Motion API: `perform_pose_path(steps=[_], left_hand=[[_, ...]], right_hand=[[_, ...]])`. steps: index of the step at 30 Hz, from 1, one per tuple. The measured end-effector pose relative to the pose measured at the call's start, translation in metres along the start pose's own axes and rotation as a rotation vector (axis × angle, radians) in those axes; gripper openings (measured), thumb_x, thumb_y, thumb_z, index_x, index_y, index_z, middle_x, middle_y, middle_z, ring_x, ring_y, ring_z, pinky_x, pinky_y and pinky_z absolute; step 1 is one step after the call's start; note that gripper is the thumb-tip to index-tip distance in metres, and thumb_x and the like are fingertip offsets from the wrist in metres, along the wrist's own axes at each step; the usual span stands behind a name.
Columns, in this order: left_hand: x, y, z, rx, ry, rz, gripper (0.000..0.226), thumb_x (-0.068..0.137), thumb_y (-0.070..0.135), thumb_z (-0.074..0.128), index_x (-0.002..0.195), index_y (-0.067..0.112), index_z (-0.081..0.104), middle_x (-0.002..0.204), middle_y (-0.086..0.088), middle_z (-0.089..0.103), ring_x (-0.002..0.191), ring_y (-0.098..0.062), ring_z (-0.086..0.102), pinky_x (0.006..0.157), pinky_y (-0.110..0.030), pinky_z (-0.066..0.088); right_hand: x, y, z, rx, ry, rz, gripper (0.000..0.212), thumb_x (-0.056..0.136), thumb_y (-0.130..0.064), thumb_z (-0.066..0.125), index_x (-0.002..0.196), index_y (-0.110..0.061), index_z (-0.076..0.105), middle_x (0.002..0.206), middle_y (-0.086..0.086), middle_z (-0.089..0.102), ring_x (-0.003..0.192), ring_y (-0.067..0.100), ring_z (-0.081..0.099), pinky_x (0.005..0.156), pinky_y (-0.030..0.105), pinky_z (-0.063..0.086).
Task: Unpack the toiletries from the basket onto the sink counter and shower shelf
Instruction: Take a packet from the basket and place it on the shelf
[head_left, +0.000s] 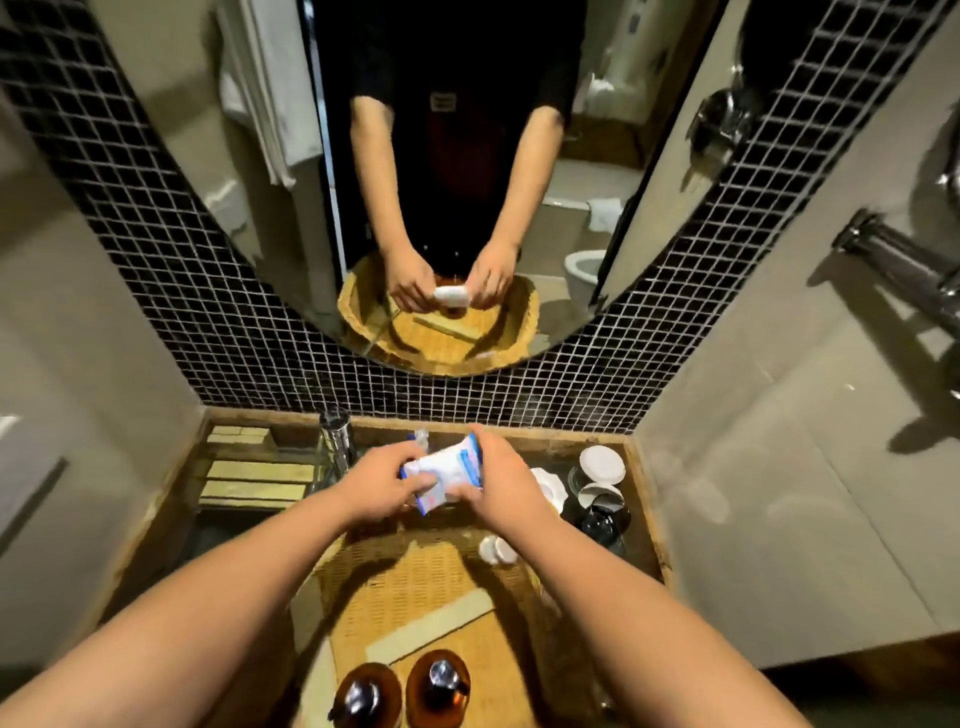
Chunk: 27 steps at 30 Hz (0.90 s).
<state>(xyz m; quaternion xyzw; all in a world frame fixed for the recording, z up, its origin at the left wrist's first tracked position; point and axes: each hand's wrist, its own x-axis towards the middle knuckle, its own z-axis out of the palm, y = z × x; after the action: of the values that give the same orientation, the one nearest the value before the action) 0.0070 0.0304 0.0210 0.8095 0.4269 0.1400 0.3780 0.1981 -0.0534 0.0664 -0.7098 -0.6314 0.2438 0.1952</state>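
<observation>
Oval mirror (441, 182) at 12 o'clock, reflecting both hands. Wood-edged counter (571, 441) below it. Woven basket (415, 587) on the counter at 6 o'clock. Left hand (379, 486) and right hand (506, 483) are close together over the basket's far rim, both gripping one white-and-blue packet (447, 470), held off the surface. Amber pump bottles (439, 686), two, upright in the basket's near end. Flat boxes (260, 473) at the packet's 9 o'clock, lidded glasses (601, 464) at its 3 o'clock.

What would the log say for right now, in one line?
left hand: grips packet | right hand: grips packet | basket: two brown pump bottles inside | step: unpacking
</observation>
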Motion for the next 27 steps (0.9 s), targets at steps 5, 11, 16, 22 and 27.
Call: perform_pose_path(steps=[5, 11, 16, 22, 27], left_hand=[[-0.007, 0.000, -0.043, -0.109, 0.188, -0.116, 0.026, 0.078, 0.048, 0.064, 0.089, 0.024, 0.065, 0.082, 0.008, 0.068, 0.075, -0.006, 0.061, 0.067, -0.029, 0.044], [-0.031, -0.015, -0.091, 0.007, 0.274, -0.126, 0.051, 0.081, 0.056, 0.067, 0.124, 0.032, 0.058, 0.106, 0.013, 0.070, 0.092, -0.007, 0.066, 0.084, -0.037, 0.055], [-0.052, -0.026, -0.119, 0.062, 0.491, -0.116, 0.064, 0.081, 0.046, 0.073, 0.137, 0.034, 0.046, 0.115, 0.010, 0.069, 0.098, -0.005, 0.067, 0.087, -0.037, 0.057], [-0.061, -0.044, -0.147, 0.156, 0.606, -0.080, 0.063, 0.079, 0.028, 0.079, 0.136, 0.035, 0.053, 0.123, 0.011, 0.066, 0.108, -0.007, 0.061, 0.096, -0.033, 0.051], [-0.052, -0.074, -0.156, 0.176, 0.636, -0.140, 0.029, 0.089, 0.018, 0.070, 0.117, 0.025, 0.070, 0.112, 0.009, 0.071, 0.103, -0.008, 0.063, 0.097, -0.035, 0.050]], right_hand=[[0.031, -0.049, -0.005, 0.134, 0.138, -0.040, 0.070, 0.083, -0.025, 0.074, 0.143, -0.024, 0.039, 0.118, 0.003, 0.065, 0.104, 0.020, 0.061, 0.084, 0.033, 0.050], [0.067, -0.109, -0.002, 0.106, 0.072, -0.195, 0.045, 0.078, -0.018, 0.078, 0.120, -0.017, 0.063, 0.109, 0.004, 0.069, 0.097, 0.018, 0.062, 0.088, 0.036, 0.051], [0.084, -0.152, 0.018, 0.021, 0.050, -0.328, 0.042, 0.086, -0.015, 0.071, 0.127, -0.016, 0.066, 0.120, 0.007, 0.068, 0.111, 0.023, 0.060, 0.096, 0.030, 0.042], [0.104, -0.186, 0.038, 0.026, 0.002, -0.416, 0.041, 0.081, -0.014, 0.076, 0.122, -0.014, 0.069, 0.114, 0.007, 0.068, 0.107, 0.023, 0.060, 0.096, 0.035, 0.045], [0.124, -0.194, 0.069, -0.019, -0.013, -0.385, 0.029, 0.085, -0.008, 0.068, 0.112, -0.018, 0.070, 0.108, 0.003, 0.067, 0.102, 0.022, 0.061, 0.092, 0.037, 0.049]])
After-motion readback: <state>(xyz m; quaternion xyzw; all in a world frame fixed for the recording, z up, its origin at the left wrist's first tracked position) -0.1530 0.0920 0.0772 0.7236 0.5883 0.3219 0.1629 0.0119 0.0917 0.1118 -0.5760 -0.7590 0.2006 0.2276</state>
